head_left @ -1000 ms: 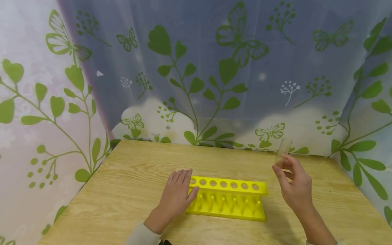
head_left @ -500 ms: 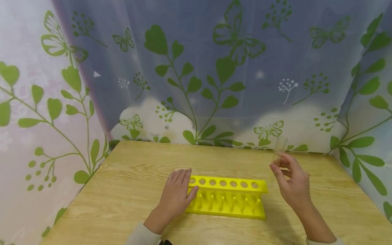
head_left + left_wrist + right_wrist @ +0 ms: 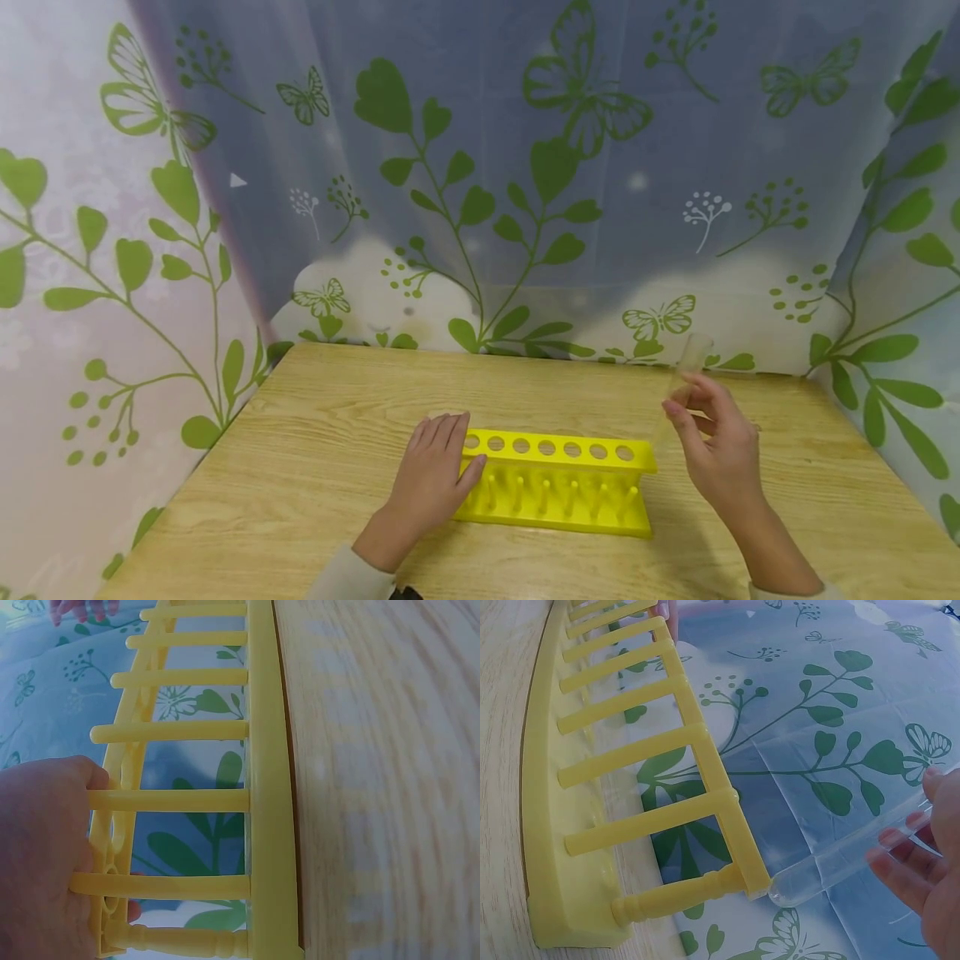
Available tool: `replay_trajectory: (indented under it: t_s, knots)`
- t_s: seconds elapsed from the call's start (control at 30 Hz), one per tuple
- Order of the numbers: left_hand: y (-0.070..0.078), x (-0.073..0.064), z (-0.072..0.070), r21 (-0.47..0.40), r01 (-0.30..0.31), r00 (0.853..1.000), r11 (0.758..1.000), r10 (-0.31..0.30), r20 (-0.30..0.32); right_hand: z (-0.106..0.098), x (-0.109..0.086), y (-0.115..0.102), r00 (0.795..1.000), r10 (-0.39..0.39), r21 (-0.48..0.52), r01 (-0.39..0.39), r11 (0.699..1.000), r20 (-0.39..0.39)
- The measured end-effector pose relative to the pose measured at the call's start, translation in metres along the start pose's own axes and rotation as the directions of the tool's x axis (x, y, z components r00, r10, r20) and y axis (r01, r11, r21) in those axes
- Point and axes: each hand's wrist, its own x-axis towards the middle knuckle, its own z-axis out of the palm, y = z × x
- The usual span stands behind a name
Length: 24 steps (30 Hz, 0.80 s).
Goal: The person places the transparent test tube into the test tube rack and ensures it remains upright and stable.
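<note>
A yellow test tube rack (image 3: 551, 527) stands upright on the table, with a row of holes along its top bar and pegs below. My left hand (image 3: 431, 475) grips its left end, fingers over the top bar and thumb at the front. No tube sits in the rack's holes. Just beyond the right end, my right hand (image 3: 723, 450) pinches a clear glass test tube (image 3: 693, 354) between thumb and fingers. The tube tilts, its upper end leaning right. In the right wrist view, the rounded bottom of the test tube (image 3: 787, 889) overlaps the rack's top corner.
The wood-grain table (image 3: 360, 383) extends around the rack. A blue and white curtain (image 3: 495, 208) with green leaves and butterflies hangs behind it, and similar printed cloth (image 3: 97, 250) flanks the left side. Pale sleeves (image 3: 348, 575) cover the forearms.
The head view has shifted slightly. My right hand, still pinching the test tube, has edged a little left toward the rack. My left hand keeps its grip in the same place.
</note>
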Motion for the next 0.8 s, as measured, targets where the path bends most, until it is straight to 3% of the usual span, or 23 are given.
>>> replay_trajectory:
  t_s: [0.8]
  knots:
    - [-0.0010,-0.0002,0.0019,0.014,-0.009,1.000,1.000,0.009,-0.008,0.0010,-0.0006,-0.0027,0.999,-0.026,0.042,0.025,0.999,0.023]
